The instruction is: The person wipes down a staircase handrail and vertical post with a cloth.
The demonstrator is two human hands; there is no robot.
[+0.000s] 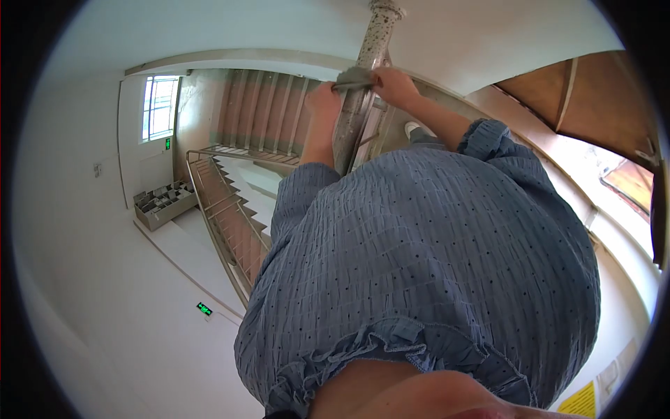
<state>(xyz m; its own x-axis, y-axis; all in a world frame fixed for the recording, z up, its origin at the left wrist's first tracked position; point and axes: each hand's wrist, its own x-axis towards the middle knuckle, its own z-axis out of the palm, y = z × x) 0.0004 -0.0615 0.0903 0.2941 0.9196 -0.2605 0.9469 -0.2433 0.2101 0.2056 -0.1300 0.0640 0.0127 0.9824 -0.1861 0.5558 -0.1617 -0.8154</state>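
Observation:
A grey-green cloth [354, 77] lies bunched across a thick metal handrail [377, 36], which looks speckled with dark spots. My left hand [323, 99] grips the cloth's left end, fingers closed. At the other end, my right hand [395, 86] pinches it between thumb and fingers. The middle of the cloth rests over the rail or just above it; contact underneath is hidden. Below the hands the rail runs down toward my body.
Stairs [259, 112] with metal railings [199, 183] descend at the left. A box of divided compartments [165, 204] stands by the white wall, near a window [160, 107]. My shoe [412, 128] shows on the floor. A brown wooden door [593, 94] is at the right.

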